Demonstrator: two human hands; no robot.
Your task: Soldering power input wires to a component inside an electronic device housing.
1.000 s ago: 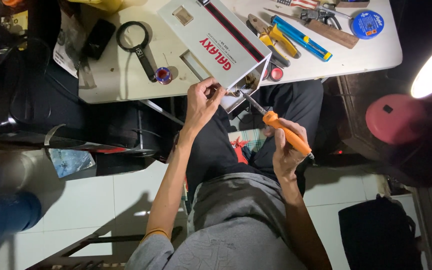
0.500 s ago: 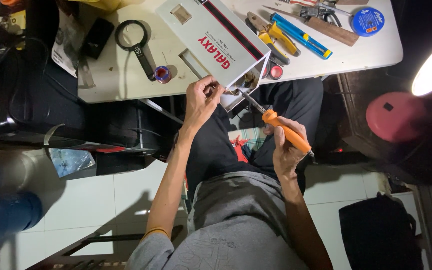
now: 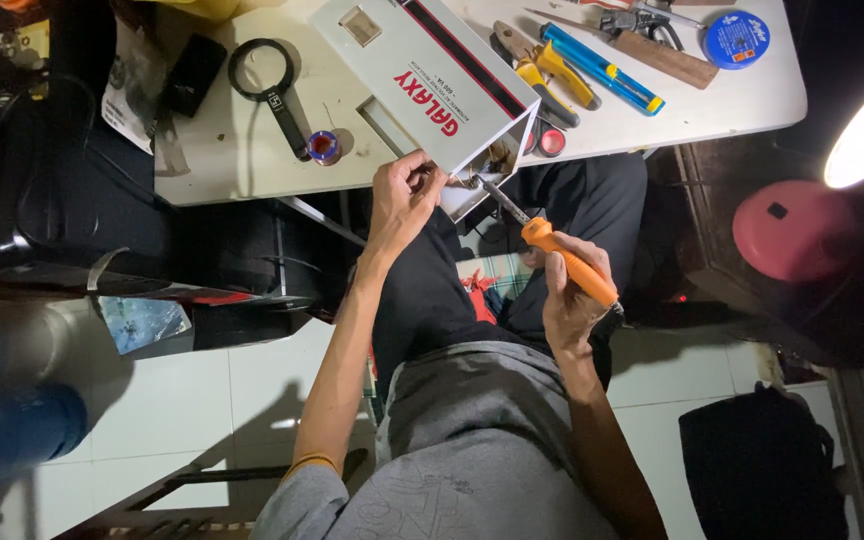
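The left hand (image 3: pixel 404 200) is curled shut at the open end of a grey box (image 3: pixel 430 75), its fingertips pinching something too small to make out right at the opening. The right hand (image 3: pixel 574 298) is wrapped fully around the orange handle of a soldering iron (image 3: pixel 552 250), whose thin metal tip angles up and away from that hand into the same opening, ending just beside the left fingertips. The box lies on a white table (image 3: pixel 252 150) beyond both hands, its open end jutting over the table's near edge above the person's lap.

The main risk, as I judge it, is how near the tip sits to the left fingers: a small slip of either hand could bring metal against skin. The box's overhang also looks unsteady; pressure from the iron could tip it toward the lap. Beyond the right hand lie pliers (image 3: pixel 542 60) and a blue tool (image 3: pixel 602 70); beyond the left hand, a magnifying glass (image 3: pixel 270 85), well apart from the work.
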